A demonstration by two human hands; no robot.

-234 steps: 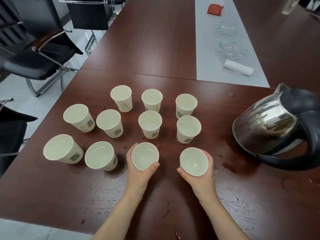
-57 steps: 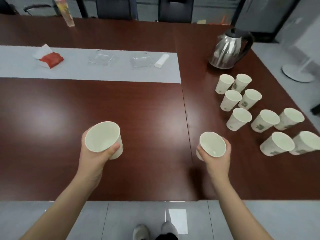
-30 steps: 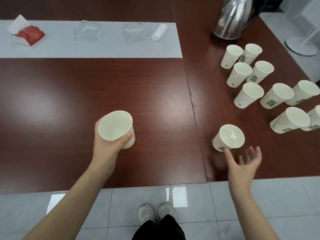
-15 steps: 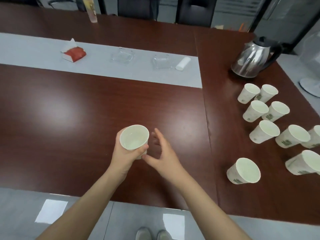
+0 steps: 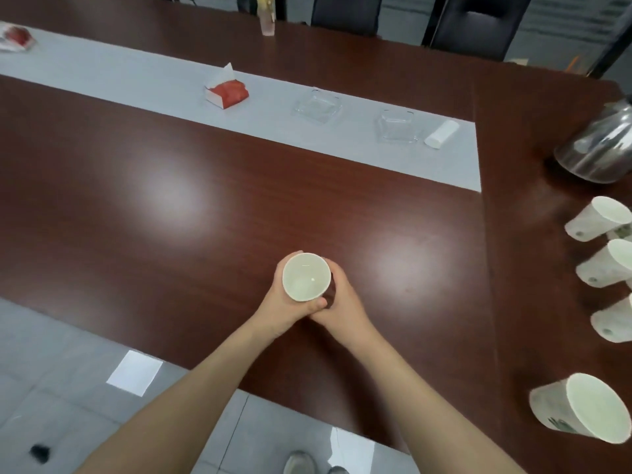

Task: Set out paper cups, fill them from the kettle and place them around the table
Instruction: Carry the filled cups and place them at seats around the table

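At 6 o'clock, nearest of all, the toes of two shoes (image 5: 309, 465) on grey floor tiles, just short of the near edge of a dark red-brown table (image 5: 171, 217). Up from the bottom edge, two bare forearms meeting just below centre around one white paper cup (image 5: 306, 277), seen from above, mouth up. Round its left side the left hand (image 5: 282, 304), thumb across the near wall; against its right side the right hand (image 5: 343, 302), fingers curled: both grasping the same cup, neither released. Level of liquid inside hard to read. Base on the wood or just above it: impossible to tell. Judged as the placing step: lower straight down, keep the rim level, squeeze the thin wall only lightly to avoid slopping, and release only with the base flat and well in from the table edge. At 4 o'clock, a lone cup (image 5: 581, 412) near the right side. At 3 o'clock, several more cups (image 5: 602, 218) clustered, cut off by the frame. At 2 o'clock, a steel kettle (image 5: 598, 148), partly out of view. From 10 to 2 o'clock, a pale grey runner (image 5: 136, 83) carrying a red tissue pack (image 5: 227, 92) at 11, two clear glass dishes (image 5: 318, 106) and a small white roll (image 5: 441, 134). At 12 o'clock, a bottle (image 5: 267, 18); at 1 o'clock, dark chairs (image 5: 475, 25).
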